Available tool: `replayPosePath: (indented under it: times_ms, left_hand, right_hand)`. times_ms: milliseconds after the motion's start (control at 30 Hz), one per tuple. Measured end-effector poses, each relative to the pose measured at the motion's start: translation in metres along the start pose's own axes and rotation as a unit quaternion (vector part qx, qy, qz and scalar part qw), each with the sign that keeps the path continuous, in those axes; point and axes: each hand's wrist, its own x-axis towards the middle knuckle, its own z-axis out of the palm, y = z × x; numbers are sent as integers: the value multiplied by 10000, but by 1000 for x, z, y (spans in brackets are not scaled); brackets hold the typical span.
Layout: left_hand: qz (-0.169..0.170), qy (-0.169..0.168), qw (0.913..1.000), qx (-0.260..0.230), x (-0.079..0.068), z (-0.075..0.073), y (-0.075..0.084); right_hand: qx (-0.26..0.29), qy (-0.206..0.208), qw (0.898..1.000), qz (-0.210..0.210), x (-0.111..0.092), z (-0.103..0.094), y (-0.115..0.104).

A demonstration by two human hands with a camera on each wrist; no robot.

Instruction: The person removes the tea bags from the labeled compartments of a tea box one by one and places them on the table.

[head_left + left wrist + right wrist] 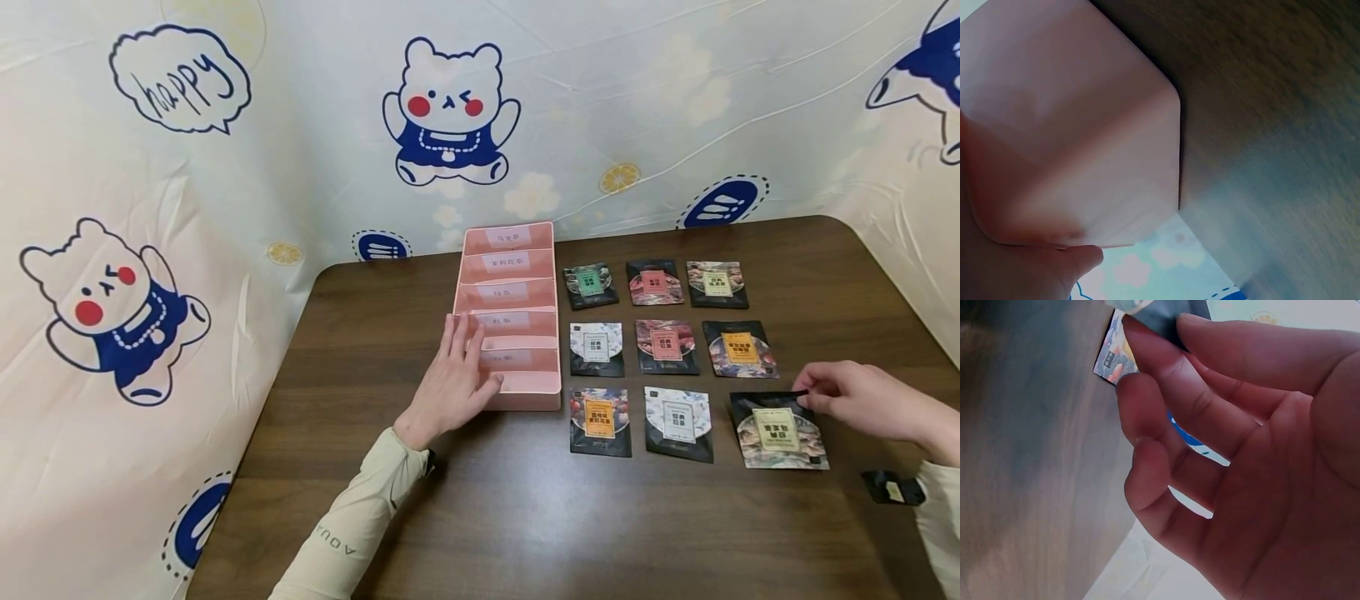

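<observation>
A pink divided box with labelled compartments stands mid-table. My left hand rests on its near left corner, fingers straight over the rim and thumb toward the front. The box's outer wall fills much of the left wrist view. At the right, my right hand pinches the upper right corner of a black tea sachet with a pale green label between thumb and index finger. In the right wrist view the sachet's dark corner shows between these fingertips, while the other fingers curl loosely below.
Several tea sachets lie in rows right of the box, including a green one, a red one, an orange-labelled one and a white one. A printed cloth hangs behind the wooden table.
</observation>
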Motion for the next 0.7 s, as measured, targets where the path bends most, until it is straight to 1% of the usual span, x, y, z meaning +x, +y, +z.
replayPosePath:
  times_ms: [167,333,700]
  left_hand:
    - [17,12,10000,24,0,0,-1]
    - [14,22,10000,12,0,0,0]
    - [-28,84,10000,-39,-1,0,0]
  right_hand:
    - [101,-39,9999,-31,1,3,3]
    - [83,-205,9997,136,2,5,6]
    - [23,-406,9987,306,6,9,11]
